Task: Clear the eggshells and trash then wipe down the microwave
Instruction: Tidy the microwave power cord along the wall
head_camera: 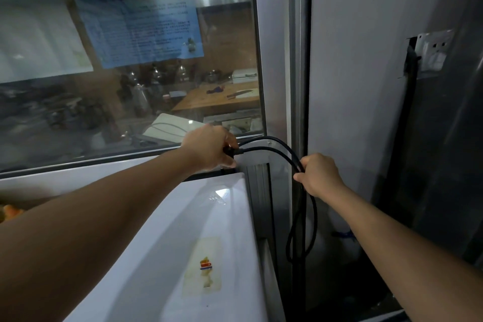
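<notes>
A black cord [277,150] is showing against the grey wall [366,60]. The white appliance top [183,217] is carrying a yellowed sticker [202,266] with a red, blue and orange mark. On the far window [130,60] a pale blue poster [141,26] is hanging beside a white sheet [39,39]. At the right, a silver-white wall socket [433,52] is sitting against a dark panel.

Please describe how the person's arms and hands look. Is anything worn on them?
Both forearms are bare, with no sleeves in view. The left hand and right hand carry no gloves. No watch, bracelet or ring is visible.
</notes>
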Demonstrator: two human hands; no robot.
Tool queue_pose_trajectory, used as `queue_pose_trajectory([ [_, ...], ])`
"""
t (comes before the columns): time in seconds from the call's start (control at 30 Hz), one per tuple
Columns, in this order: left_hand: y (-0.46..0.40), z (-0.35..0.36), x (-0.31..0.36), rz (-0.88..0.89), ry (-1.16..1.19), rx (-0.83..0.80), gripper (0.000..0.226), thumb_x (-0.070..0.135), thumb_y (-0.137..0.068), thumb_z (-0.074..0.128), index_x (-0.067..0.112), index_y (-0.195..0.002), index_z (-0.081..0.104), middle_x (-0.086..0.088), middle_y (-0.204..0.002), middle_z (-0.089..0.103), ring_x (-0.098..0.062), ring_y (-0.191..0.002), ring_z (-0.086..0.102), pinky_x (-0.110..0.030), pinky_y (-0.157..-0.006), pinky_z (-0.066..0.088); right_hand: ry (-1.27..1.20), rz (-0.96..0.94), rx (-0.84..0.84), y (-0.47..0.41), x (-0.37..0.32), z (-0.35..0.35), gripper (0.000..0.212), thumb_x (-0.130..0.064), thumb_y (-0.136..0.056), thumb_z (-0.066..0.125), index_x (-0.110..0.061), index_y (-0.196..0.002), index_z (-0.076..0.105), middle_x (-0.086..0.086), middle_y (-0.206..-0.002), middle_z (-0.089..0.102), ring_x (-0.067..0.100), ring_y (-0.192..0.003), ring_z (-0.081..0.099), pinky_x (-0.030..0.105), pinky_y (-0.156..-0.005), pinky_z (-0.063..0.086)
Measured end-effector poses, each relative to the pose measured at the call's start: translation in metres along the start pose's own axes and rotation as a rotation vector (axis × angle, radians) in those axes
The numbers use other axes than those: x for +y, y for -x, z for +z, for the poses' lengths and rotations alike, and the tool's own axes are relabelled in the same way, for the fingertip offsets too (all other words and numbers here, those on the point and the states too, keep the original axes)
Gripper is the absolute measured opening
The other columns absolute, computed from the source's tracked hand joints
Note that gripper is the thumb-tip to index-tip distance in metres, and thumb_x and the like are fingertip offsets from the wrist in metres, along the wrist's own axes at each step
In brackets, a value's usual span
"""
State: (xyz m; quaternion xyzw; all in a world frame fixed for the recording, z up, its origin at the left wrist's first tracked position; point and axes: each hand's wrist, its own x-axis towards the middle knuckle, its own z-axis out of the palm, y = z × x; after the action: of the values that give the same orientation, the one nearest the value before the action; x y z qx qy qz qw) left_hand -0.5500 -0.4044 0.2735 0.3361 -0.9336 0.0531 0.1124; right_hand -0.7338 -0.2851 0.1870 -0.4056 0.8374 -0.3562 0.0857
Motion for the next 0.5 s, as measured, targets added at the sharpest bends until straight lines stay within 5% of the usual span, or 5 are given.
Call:
queue_pose_trajectory([
  [0.23,-0.004,0.007,-0.001,0.008,-0.061,0.098,0.034,0.031,-0.076,0.074,0.031,-0.110,0.067,-0.001,-0.101,0.068,-0.025,-0.095,0.060,-0.029,-0.070,0.045,-0.184,0.047,0.120,-0.010,-0.002,0.034,0.008,-0.012,-0.086,0.065,-0.006,-0.080,0.062,0.014,-0.087,0.061,0.027,-0.082,0.060,0.027,-0.071,0.046],
  [0.33,-0.005,0.008,-0.003,0.002,-0.011,0.044,0.031,0.028,-0.078,0.071,0.029,-0.109,0.068,-0.001,-0.103,0.068,-0.026,-0.098,0.059,-0.034,-0.082,0.050,-0.242,0.034,0.197,-0.012,-0.001,0.048,0.036,-0.011,-0.087,0.063,-0.019,-0.060,0.041,0.008,-0.076,0.051,0.021,-0.072,0.051,0.026,-0.065,0.039],
  [0.5,-0.005,0.014,-0.006,0.023,-0.050,0.004,0.028,0.024,-0.082,0.064,0.028,-0.109,0.068,0.000,-0.102,0.070,-0.027,-0.100,0.058,-0.033,-0.084,0.049,-0.239,0.004,0.347,-0.010,-0.003,0.060,0.025,-0.010,-0.087,0.061,-0.017,-0.071,0.043,0.010,-0.081,0.047,0.019,-0.073,0.045,0.027,-0.062,0.034],
])
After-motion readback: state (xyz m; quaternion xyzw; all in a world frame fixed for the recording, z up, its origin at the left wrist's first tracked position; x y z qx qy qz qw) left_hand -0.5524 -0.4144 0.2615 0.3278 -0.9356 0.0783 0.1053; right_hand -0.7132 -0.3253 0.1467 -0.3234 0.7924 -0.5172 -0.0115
